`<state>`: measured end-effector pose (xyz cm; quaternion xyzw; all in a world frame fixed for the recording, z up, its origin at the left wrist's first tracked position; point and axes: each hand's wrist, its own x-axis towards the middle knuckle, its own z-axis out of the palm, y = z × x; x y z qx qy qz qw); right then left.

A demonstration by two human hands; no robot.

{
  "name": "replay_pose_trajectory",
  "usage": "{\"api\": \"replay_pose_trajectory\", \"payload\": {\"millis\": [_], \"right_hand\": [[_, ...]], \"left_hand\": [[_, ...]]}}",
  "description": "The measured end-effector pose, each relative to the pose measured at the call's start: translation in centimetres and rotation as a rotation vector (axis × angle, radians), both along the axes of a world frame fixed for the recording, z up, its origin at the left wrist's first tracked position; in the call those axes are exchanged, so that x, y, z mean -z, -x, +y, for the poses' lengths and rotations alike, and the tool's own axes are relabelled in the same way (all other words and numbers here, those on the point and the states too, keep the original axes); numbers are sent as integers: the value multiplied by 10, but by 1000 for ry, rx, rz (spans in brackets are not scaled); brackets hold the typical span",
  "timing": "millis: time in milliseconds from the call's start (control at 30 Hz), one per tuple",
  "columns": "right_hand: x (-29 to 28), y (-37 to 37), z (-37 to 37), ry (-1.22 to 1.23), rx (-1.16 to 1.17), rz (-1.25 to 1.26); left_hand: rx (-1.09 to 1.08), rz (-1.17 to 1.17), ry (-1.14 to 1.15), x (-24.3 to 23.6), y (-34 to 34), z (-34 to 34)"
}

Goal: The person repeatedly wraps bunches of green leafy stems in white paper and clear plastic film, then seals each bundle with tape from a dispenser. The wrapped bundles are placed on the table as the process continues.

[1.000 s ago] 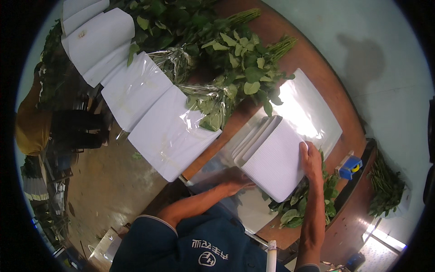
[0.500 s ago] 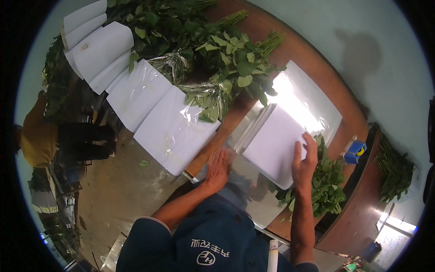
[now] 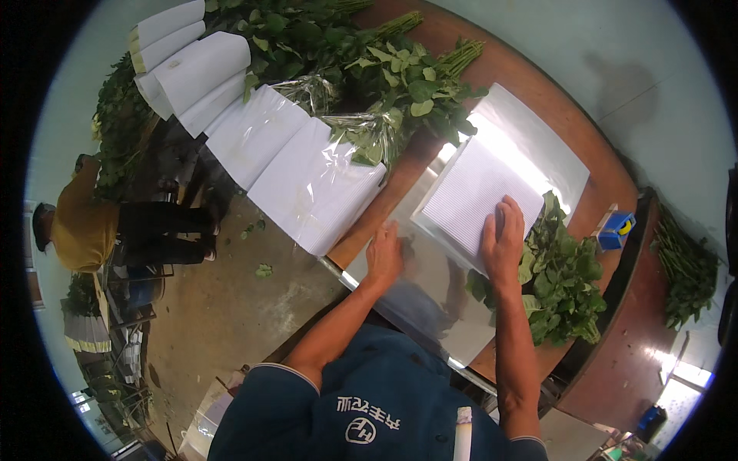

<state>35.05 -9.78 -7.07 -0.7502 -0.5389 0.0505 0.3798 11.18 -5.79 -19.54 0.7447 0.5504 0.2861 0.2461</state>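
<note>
My right hand [image 3: 503,242] rests on a ribbed white cardboard sheet [image 3: 477,196], fingers bent and a little apart. Another layer shows under the sheet's left edge. Green leafy stems [image 3: 565,280] stick out along the sheet's right side, beside my right wrist; whatever lies under the cardboard is hidden. Beneath all this, a shiny clear plastic film [image 3: 419,288] covers the table top. My left hand [image 3: 383,257] lies at the film's left edge with its fingers stretched out, apart from the cardboard, and I see nothing in it.
Bunches wrapped in white cardboard and clear film [image 3: 315,188] line the table's left edge. More leafy bunches [image 3: 415,84] lie at the far side. A blue tape dispenser [image 3: 615,229] stands at the right. A person in a yellow top [image 3: 81,219] stands at the far left.
The view has shifted. My right hand has moved to the lower right edge of the cardboard sheet, which sits flatter over its lower layer. My left hand remains by the film's left edge.
</note>
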Motion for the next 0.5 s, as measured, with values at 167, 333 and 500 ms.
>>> {"api": "replay_pose_trajectory", "payload": {"millis": [167,333,500], "right_hand": [[3,1,-2,-14,-9,11],[7,-3,0,-26,-3,19],[8,0,2,17,-14,12]], "left_hand": [[-38,151,182,-1,-1,18],[16,18,297,1,-9,34],[-77,-121,673,36,6,57]]}}
